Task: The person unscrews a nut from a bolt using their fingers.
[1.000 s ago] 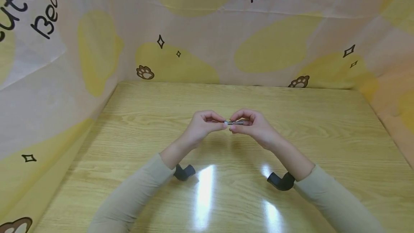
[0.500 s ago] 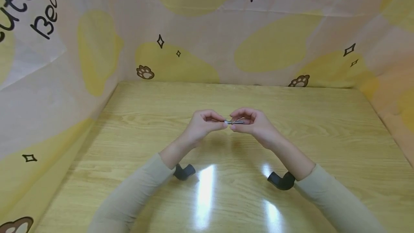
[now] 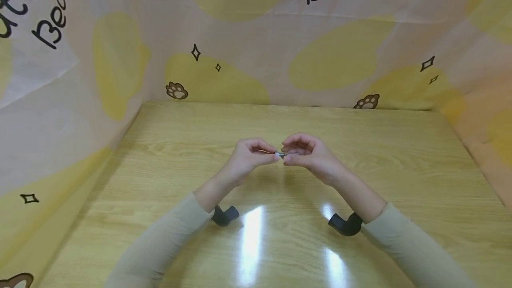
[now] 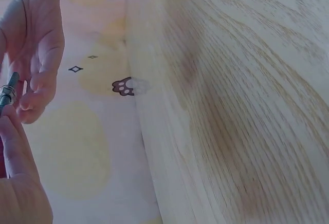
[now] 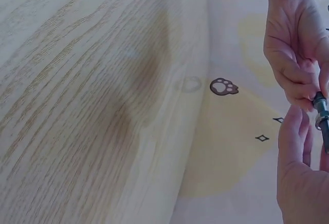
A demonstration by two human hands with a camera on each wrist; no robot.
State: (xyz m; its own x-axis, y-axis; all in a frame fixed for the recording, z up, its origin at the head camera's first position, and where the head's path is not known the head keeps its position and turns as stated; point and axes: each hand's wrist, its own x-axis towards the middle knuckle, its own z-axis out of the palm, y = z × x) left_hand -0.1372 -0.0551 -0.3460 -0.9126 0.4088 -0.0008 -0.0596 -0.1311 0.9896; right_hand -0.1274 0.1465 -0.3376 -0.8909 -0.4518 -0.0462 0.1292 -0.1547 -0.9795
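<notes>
The left hand (image 3: 244, 157) is closed in a pinch, with thumb and fingertips holding one end of a metal bolt (image 3: 287, 154). The right hand (image 3: 318, 159) is partly open at the other end of the bolt; its thumb and fingers are curved around the shaft, and a small gap shows between the fingertips. I cannot tell if they touch the metal. The bolt lies about level between the two hands, raised over the tabletop (image 3: 340, 132). A ring-like piece, which looks like a nut (image 5: 322, 117), sits around the shaft of the bolt.

Nearer to the person than the bolt, one black curved part (image 3: 225, 215) is under the left wrist, and a similar black bent part (image 3: 345, 224) is under the right wrist. Further in the same direction, two light sleeves (image 3: 160, 243) cover the arms. Below the bolt, the wood-grain tabletop shows bright reflections on its near portion. Behind the bolt, past the far edge, stands a pale cloth (image 3: 276, 57) with yellow patches, paw prints, small stars and black lettering.
</notes>
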